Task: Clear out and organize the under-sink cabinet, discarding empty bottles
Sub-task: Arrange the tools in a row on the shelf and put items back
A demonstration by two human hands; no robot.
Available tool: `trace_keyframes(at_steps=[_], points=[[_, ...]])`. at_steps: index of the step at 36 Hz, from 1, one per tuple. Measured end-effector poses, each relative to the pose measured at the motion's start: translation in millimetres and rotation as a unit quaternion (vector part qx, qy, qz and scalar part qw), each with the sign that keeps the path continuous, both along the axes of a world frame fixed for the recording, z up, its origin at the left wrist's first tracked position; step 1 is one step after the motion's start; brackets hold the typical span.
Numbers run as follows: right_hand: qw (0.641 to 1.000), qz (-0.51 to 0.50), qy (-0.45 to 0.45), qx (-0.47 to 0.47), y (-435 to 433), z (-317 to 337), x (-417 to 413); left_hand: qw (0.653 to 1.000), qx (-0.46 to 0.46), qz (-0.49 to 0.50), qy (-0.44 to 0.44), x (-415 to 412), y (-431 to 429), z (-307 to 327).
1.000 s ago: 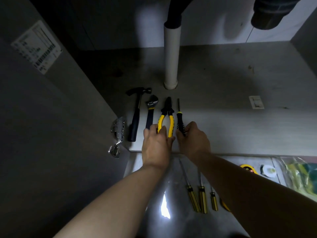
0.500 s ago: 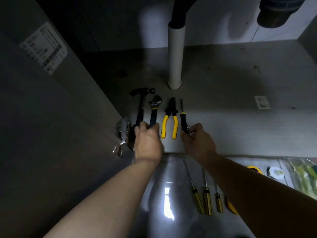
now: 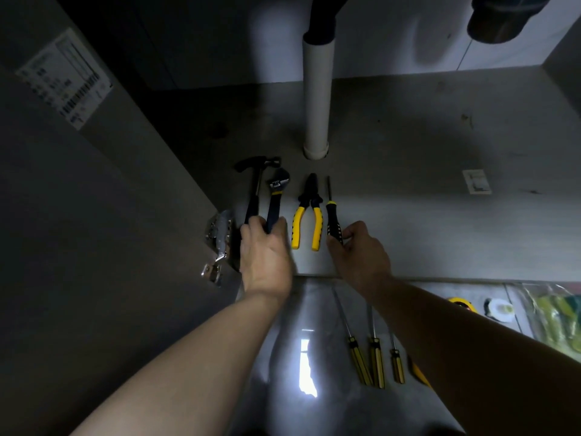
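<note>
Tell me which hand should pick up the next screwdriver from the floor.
Right. The right hand pinches the black screwdriver, nearest the floor screwdrivers; the left hand holds the wrench, farther off.

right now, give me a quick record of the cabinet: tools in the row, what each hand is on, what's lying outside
tool row, left to right: hammer, wrench, pliers, screwdriver
layout: side by side on the cabinet floor, heads toward the drain pipe
left hand: grips the wrench handle's end, right beside the hammer handle
right hand: pinches the screwdriver handle's end
pliers: untouched, between the two hands
outside the cabinet: three yellow-handled screwdrivers on the room floor
</note>
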State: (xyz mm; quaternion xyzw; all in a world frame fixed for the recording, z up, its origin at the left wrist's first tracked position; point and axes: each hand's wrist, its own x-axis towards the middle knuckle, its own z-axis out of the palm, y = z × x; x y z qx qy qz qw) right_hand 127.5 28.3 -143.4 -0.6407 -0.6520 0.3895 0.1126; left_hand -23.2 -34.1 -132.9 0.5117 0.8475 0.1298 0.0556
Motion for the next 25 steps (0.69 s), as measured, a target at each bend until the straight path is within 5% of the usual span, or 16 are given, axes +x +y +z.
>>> trace_keyframes(at_steps=[7, 25], points=[[1.000, -0.016, 0.003, 0.000, 3.0, -6.5, -1.2, 0.986, 0.036, -0.161, -0.018, 26.3, 11.3, -4.0], [0.998, -0.056, 0.011, -0.004, 6.7, -17.8, -7.9, 0.992, 0.014, -0.118, -0.038, 27.5, 0.7, -12.8]])
